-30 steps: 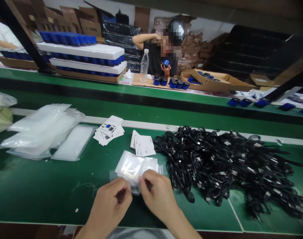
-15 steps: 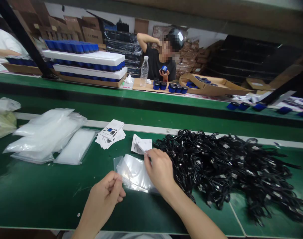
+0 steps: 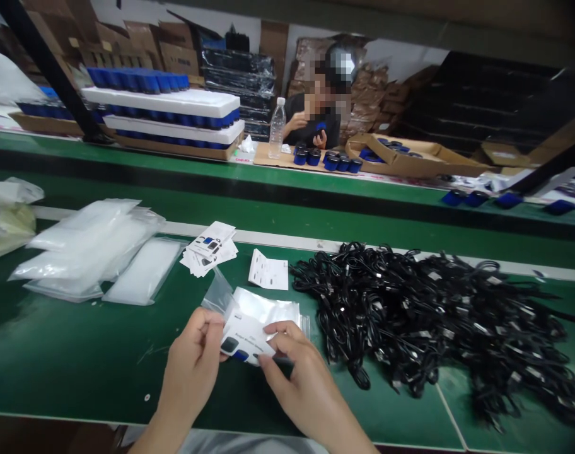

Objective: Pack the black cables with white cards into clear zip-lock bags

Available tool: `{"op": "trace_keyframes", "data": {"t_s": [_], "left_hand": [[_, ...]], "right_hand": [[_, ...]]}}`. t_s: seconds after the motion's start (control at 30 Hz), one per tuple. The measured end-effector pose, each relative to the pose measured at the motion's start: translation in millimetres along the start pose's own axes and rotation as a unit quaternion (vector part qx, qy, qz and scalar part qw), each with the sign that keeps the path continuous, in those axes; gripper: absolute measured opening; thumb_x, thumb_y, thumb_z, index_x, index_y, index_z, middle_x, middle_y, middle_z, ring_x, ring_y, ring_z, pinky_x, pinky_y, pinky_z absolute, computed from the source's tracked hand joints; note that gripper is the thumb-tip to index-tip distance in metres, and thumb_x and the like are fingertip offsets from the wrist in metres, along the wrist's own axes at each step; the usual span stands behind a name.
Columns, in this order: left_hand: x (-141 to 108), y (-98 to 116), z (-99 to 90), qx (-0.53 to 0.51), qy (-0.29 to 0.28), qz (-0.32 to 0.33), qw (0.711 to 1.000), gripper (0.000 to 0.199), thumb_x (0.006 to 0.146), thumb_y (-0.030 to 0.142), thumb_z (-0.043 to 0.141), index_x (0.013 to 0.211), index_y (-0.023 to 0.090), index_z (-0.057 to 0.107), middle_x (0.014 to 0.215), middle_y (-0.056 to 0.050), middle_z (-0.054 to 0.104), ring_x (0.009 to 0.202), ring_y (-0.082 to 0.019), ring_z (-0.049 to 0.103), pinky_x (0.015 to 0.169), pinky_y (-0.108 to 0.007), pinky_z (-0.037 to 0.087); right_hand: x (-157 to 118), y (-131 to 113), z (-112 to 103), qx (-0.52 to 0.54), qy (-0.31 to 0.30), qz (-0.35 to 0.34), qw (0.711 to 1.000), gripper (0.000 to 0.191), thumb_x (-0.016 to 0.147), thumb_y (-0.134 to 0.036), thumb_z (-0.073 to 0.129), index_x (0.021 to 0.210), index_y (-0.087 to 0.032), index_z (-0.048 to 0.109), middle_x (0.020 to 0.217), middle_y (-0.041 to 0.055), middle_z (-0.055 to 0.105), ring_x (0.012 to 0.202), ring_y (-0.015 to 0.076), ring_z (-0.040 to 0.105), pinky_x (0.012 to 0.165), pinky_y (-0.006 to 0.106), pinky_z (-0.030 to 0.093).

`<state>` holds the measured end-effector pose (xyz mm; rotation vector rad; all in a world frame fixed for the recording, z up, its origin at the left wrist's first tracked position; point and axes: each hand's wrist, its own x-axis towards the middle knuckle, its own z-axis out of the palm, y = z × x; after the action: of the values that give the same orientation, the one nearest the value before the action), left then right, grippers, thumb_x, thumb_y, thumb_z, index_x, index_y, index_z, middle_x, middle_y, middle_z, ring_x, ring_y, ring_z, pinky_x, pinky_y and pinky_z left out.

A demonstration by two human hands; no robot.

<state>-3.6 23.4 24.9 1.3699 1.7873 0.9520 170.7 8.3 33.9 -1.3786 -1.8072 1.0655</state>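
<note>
At flat green table (image 3: 98,366), left of messy black cable pile (image 3: 410,315), too tangled to count: one white paper card (image 3: 244,329), gripped by right hand (image 3: 304,375); one clear plastic bag (image 3: 216,291), partly hidden, pinched by left hand (image 3: 193,353).

- Green worktop (image 3: 93,372), pale strip (image 3: 325,244) running lengthwise, seam lower right.
- Raised green ledge (image 3: 197,165) beyond, dark band below it.
- Slanted dark post (image 3: 46,69) at left; another at far right.
- Greyish beam (image 3: 316,17) across top.
- Pale wall (image 3: 410,60), partly visible between stacks.
- Back left: cardboard boxes (image 3: 178,55).
- Centre: black wrapped stack (image 3: 238,68), brown wrapped stack (image 3: 379,94).
- Right background dim; light brighter over worktop.
</note>
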Motion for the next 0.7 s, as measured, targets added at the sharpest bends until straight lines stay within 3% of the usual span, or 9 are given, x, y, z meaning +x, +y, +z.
{"op": "trace_keyframes", "data": {"t_s": [0.13,0.23,0.33,0.4,0.43,0.5,0.57,0.7], "left_hand": [[-5.2,-0.4,2.3,0.097,0.082,0.053,0.99,0.019,0.086,0.038,0.037,0.077,0.025,0.047,0.052,0.006,0.058,0.045,-0.014,0.059,0.046,-0.022,0.044],[-5.0,1.4,3.2,0.112,0.122,0.059,0.984,0.016,0.085,0.036,0.039,0.075,0.025,0.045,0.043,0.008,0.053,0.039,-0.013,0.056,0.044,-0.022,0.04],[-2.3,2.5,3.3,0.109,0.139,0.055,0.983,0.015,0.085,0.035,0.038,0.076,0.025,0.045,0.044,0.008,0.052,0.04,-0.014,0.056,0.044,-0.022,0.04],[-0.8,2.4,4.2,0.1,0.138,0.052,0.984,0.015,0.086,0.035,0.038,0.077,0.025,0.045,0.046,0.008,0.052,0.041,-0.013,0.056,0.043,-0.022,0.04],[-0.5,2.3,5.0,0.095,0.132,0.051,0.985,0.015,0.086,0.035,0.038,0.076,0.025,0.045,0.046,0.009,0.051,0.04,-0.013,0.056,0.042,-0.021,0.04],[-0.9,2.0,7.1,0.083,0.115,0.051,0.989,0.016,0.086,0.035,0.037,0.075,0.025,0.044,0.044,0.01,0.049,0.036,-0.012,0.053,0.04,-0.021,0.04],[-2.1,1.9,8.5,0.071,0.096,0.053,0.991,0.019,0.087,0.037,0.035,0.074,0.025,0.043,0.042,0.01,0.047,0.032,-0.012,0.051,0.037,-0.02,0.039],[-2.8,2.8,5.9,0.069,0.075,0.06,0.993,0.022,0.086,0.038,0.037,0.071,0.024,0.047,0.046,0.008,0.055,0.04,-0.012,0.058,0.043,-0.02,0.043]], "right_hand": [[2.3,-1.9,5.2,0.027,0.03,0.002,0.999,0.008,0.083,-0.017,0.049,0.077,-0.019,0.054,0.107,0.0063,0.051,0.073,0.0133,0.059,0.066,0.027,0.05],[1.0,0.4,19.1,0.129,0.086,0.028,0.987,0.004,0.083,-0.023,0.052,0.081,-0.02,0.05,0.1,0.0065,0.055,0.07,0.0131,0.059,0.065,0.026,0.051],[-1.2,1.7,35.9,0.311,0.117,0.061,0.941,0.037,0.074,-0.031,0.065,0.103,-0.023,0.045,0.091,0.004,0.061,0.074,0.0159,0.062,0.069,0.028,0.053],[-1.6,1.0,43.2,0.407,0.094,0.075,0.905,0.058,0.064,-0.036,0.075,0.112,-0.022,0.044,0.092,0.0048,0.064,0.076,0.0181,0.065,0.071,0.03,0.054],[-1.3,0.5,45.0,0.429,0.076,0.085,0.896,0.057,0.062,-0.038,0.077,0.109,-0.021,0.049,0.09,0.0054,0.066,0.076,0.0186,0.066,0.071,0.03,0.054],[0.4,0.5,45.1,0.42,0.048,0.117,0.898,0.04,0.064,-0.043,0.075,0.09,-0.017,0.059,0.075,0.0047,0.067,0.065,0.0175,0.066,0.064,0.028,0.054],[2.4,2.3,41.7,0.38,0.042,0.145,0.913,0.032,0.069,-0.045,0.07,0.072,-0.015,0.059,0.058,0.0026,0.064,0.053,0.0154,0.063,0.054,0.025,0.051],[1.4,8.1,28.9,0.301,0.056,0.145,0.941,0.031,0.076,-0.043,0.062,0.067,-0.015,0.055,0.057,0.0035,0.062,0.046,0.0147,0.06,0.044,0.023,0.046]]}}
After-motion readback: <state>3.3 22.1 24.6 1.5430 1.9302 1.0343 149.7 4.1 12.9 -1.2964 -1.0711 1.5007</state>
